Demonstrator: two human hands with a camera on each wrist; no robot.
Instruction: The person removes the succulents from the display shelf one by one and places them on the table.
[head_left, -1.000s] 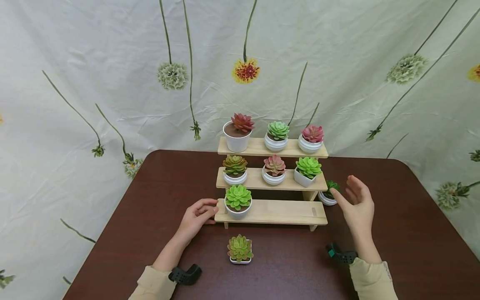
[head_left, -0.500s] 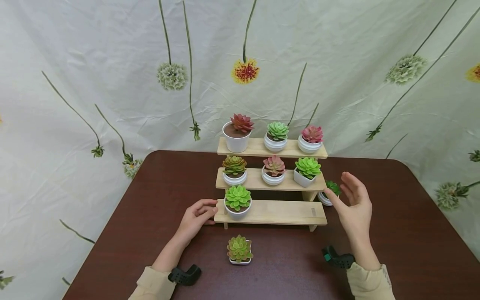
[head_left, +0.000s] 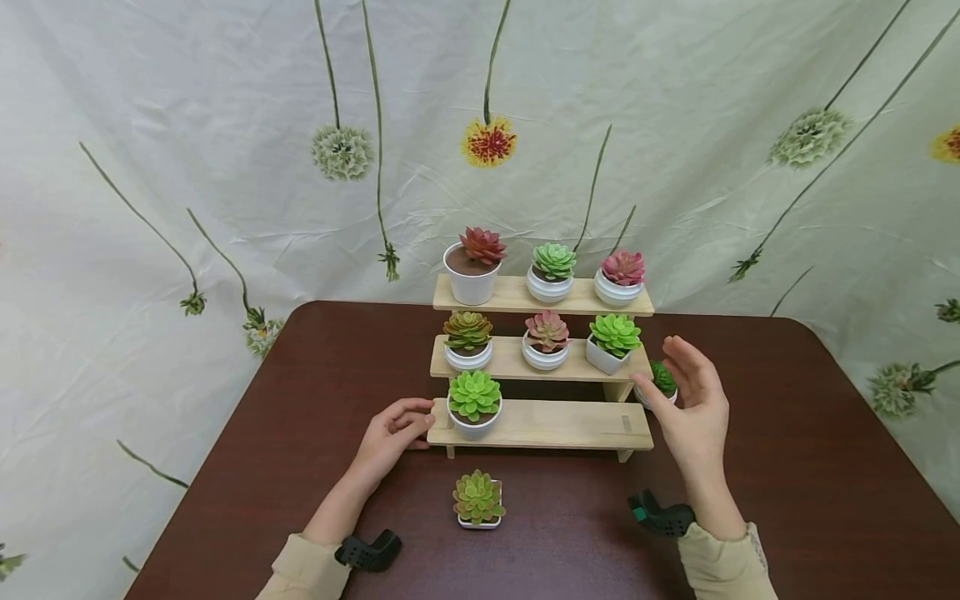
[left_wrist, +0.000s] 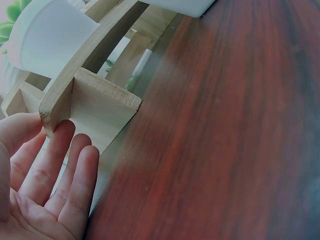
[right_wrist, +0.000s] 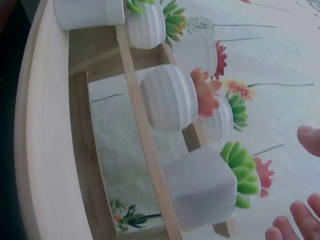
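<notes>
A three-tier wooden plant stand (head_left: 570, 427) holds several small potted succulents. My left hand (head_left: 393, 435) pinches the left end of its lowest board; in the left wrist view the thumb is at the edge and fingers curl beneath. My right hand (head_left: 693, 417) is at the stand's right side, thumb and fingers spread apart with nothing held. Partly hidden behind it, a dark green succulent (head_left: 663, 377) in a white pot stands on the table. One bright green succulent (head_left: 474, 398) sits on the lowest board's left end. In the right wrist view, fingertips (right_wrist: 300, 220) appear apart from the pots.
On the brown table (head_left: 360, 358), in front of the stand, is a green succulent (head_left: 478, 498) in a squarish white pot. A red succulent (head_left: 482, 246) in a larger white pot tops the upper left. Behind hangs a flower-printed cloth (head_left: 225, 125).
My right hand has moved left toward the stand's right end, covering more of the dark green succulent. My left hand keeps its hold and the pots stay in place.
</notes>
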